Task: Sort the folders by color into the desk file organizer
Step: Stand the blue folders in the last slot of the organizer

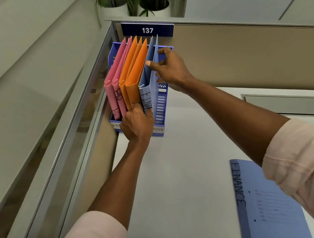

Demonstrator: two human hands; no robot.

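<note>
The blue folder [148, 87] marked FINANCE stands on its spine in the rightmost slot of the blue desk file organizer [161, 108], right beside the orange folders [134, 66], with the pink folders [115, 72] at the far left. So the colours are grouped, slot by slot. The left hand [137, 125] is pinched on the folder's lower front edge, fingers curled around it, likely to steady it and square it in. The right hand [168, 66] is up at the top, thumb against the cover, fingers half open around the back edge, seemingly keeping it upright so it doesn't lean. One more blue FINANCE folder [262, 200] lies flat on the white desk [181, 162], well apart, at the near right. That one looks to be next.
</note>
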